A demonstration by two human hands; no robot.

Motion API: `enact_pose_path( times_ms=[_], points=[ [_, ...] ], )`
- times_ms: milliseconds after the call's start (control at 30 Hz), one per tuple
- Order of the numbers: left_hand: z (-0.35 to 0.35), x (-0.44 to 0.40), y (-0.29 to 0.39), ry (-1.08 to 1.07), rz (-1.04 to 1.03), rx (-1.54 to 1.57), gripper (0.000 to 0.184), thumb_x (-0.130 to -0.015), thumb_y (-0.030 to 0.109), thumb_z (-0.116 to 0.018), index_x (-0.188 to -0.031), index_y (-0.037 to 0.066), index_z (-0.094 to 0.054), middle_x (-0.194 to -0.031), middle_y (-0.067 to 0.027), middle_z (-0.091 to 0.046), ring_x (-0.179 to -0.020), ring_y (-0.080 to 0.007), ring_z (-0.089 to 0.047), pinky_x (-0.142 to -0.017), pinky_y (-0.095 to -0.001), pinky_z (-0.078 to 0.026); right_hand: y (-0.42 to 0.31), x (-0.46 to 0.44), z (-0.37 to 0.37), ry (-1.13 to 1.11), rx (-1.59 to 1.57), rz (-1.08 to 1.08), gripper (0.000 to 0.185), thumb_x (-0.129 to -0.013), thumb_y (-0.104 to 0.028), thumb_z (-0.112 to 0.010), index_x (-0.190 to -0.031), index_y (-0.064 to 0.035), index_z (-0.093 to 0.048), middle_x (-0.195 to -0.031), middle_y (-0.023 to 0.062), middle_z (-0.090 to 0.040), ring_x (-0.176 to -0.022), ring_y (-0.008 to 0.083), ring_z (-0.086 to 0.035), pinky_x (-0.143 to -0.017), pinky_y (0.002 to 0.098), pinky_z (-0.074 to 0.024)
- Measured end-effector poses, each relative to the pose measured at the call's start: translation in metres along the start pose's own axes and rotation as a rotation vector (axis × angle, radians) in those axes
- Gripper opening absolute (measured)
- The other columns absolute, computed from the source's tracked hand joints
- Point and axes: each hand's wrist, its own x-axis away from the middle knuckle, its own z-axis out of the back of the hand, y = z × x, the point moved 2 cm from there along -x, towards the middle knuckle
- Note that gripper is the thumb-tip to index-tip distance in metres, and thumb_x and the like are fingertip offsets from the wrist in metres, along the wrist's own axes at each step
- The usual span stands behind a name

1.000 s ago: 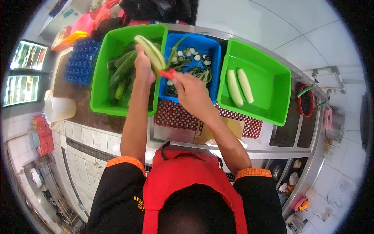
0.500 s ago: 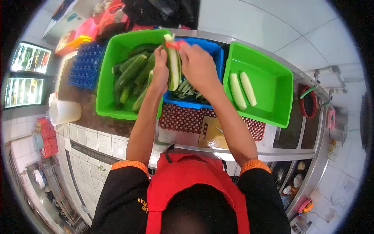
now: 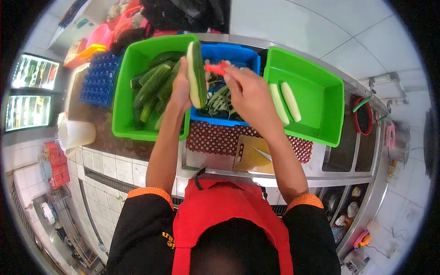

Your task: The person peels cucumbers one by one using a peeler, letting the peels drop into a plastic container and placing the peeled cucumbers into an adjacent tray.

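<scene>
My left hand (image 3: 182, 89) is closed around a partly peeled zucchini (image 3: 196, 75), held upright with pale stripes beside dark green skin. A red peeler (image 3: 217, 68) is gripped in my right hand (image 3: 245, 91), just right of the zucchini and apart from it. Below both hands sits a blue bin (image 3: 231, 49) with green peel strips (image 3: 219, 101) in it. The green bin (image 3: 120, 98) on the left holds several unpeeled zucchini (image 3: 153, 85). In the right green bin (image 3: 323, 130) lie two peeled zucchini (image 3: 291, 101), one partly behind my right wrist.
A cutting board (image 3: 250, 158) with a knife (image 3: 262, 154) lies near the counter's front edge, on a dark red perforated mat (image 3: 213, 137). At left are a blue egg tray (image 3: 97, 78) and a white bucket (image 3: 78, 132). A red bowl (image 3: 362, 119) stands far right.
The peeler has come away from the zucchini, as my right hand moved right and slightly down. In my left hand the zucchini has turned, showing more dark skin on its right side.
</scene>
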Motion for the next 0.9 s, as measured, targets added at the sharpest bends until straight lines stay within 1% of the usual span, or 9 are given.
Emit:
enact_pose_path(
  times_ms=[33, 133, 333, 433, 533, 600, 667, 733, 900],
  points=[
    [-0.002, 0.002, -0.004, -0.035, 0.017, 0.003, 0.062, -0.096, 0.059, -0.028, -0.104, 0.003, -0.055, -0.076, -0.0101, -0.058, -0.059, -0.0197, -0.057, -0.052, -0.0309, -0.049, 0.003, -0.01, -0.001, 0.096, 0.031, 0.067, 0.017, -0.09, -0.016, -0.053, -0.101, -0.0061, -0.061, -0.077, 0.0195, -0.058, -0.07, 0.0404, -0.059, -0.063, 0.0486, -0.0481],
    [0.0, 0.005, -0.012, -0.107, 0.007, -0.028, 0.055, -0.097, 0.054, -0.033, -0.106, 0.004, -0.055, -0.079, -0.0101, -0.061, -0.06, -0.0173, -0.059, -0.052, -0.0288, -0.05, 0.008, -0.032, -0.005, 0.144, 0.076, 0.044, 0.019, -0.09, -0.016, -0.052, -0.104, -0.0059, -0.061, -0.077, 0.0198, -0.058, -0.071, 0.0401, -0.059, -0.064, 0.0485, -0.0485],
    [0.004, 0.01, -0.007, -0.061, -0.128, -0.188, 0.049, -0.098, 0.049, -0.036, -0.114, 0.005, -0.052, -0.084, -0.0085, -0.063, -0.067, -0.0145, -0.061, -0.054, -0.0257, -0.051, 0.005, -0.03, -0.021, 0.079, 0.066, 0.118, 0.018, -0.089, -0.009, -0.057, -0.103, -0.0001, -0.064, -0.074, 0.021, -0.059, -0.068, 0.0373, -0.058, -0.061, 0.0435, -0.0455],
    [0.005, 0.0, -0.003, 0.03, -0.149, -0.102, 0.051, -0.098, 0.05, -0.035, -0.114, 0.005, -0.052, -0.085, -0.0097, -0.061, -0.069, -0.0166, -0.061, -0.056, -0.0299, -0.052, -0.001, -0.002, -0.033, 0.032, -0.078, 0.095, 0.017, -0.088, -0.008, -0.057, -0.101, 0.0001, -0.063, -0.076, 0.0215, -0.059, -0.069, 0.0387, -0.058, -0.061, 0.0444, -0.0456],
    [0.018, -0.015, 0.008, 0.249, -0.139, 0.103, 0.056, -0.098, 0.053, -0.026, -0.112, 0.005, -0.051, -0.091, -0.0097, -0.056, -0.076, -0.0241, -0.056, -0.065, -0.0417, -0.051, -0.001, 0.036, -0.039, -0.098, -0.123, 0.012, 0.016, -0.088, -0.008, -0.057, -0.101, -0.0001, -0.063, -0.076, 0.0208, -0.059, -0.07, 0.0387, -0.058, -0.063, 0.0428, -0.0457],
    [0.034, -0.029, 0.013, 0.275, -0.142, 0.283, 0.055, -0.099, 0.05, -0.019, -0.114, 0.005, -0.049, -0.091, -0.0117, -0.056, -0.075, -0.0259, -0.056, -0.064, -0.0402, -0.051, -0.001, 0.053, -0.038, -0.269, -0.184, -0.051, 0.014, -0.089, -0.011, -0.053, -0.098, -0.0032, -0.06, -0.075, 0.0206, -0.056, -0.073, 0.0412, -0.057, -0.064, 0.048, -0.046],
    [0.043, -0.034, 0.015, 0.266, -0.188, 0.361, 0.055, -0.1, 0.048, -0.018, -0.114, 0.005, -0.049, -0.093, -0.0123, -0.057, -0.076, -0.026, -0.057, -0.064, -0.0395, -0.051, 0.002, 0.048, -0.029, -0.199, -0.16, -0.019, 0.014, -0.089, -0.012, -0.054, -0.099, -0.0037, -0.06, -0.075, 0.0203, -0.056, -0.073, 0.0408, -0.057, -0.063, 0.0476, -0.0462],
    [0.028, -0.023, 0.018, 0.167, -0.163, 0.172, 0.056, -0.1, 0.047, -0.016, -0.112, 0.004, -0.051, -0.096, -0.0128, -0.058, -0.075, -0.0263, -0.057, -0.064, -0.038, -0.052, 0.007, 0.024, -0.013, -0.141, -0.08, 0.066, 0.014, -0.088, -0.012, -0.055, -0.098, -0.0044, -0.061, -0.076, 0.0193, -0.057, -0.071, 0.0397, -0.058, -0.063, 0.0467, -0.0468],
    [0.0, 0.004, -0.003, 0.075, -0.093, -0.212, 0.048, -0.101, 0.043, -0.025, -0.111, 0.005, -0.053, -0.086, -0.0075, -0.061, -0.069, -0.0146, -0.056, -0.063, -0.0294, -0.049, 0.003, -0.041, -0.007, 0.072, 0.056, 0.137, 0.014, -0.089, -0.012, -0.057, -0.097, -0.0019, -0.062, -0.075, 0.0194, -0.058, -0.07, 0.0371, -0.057, -0.063, 0.0432, -0.0452]
  ],
)
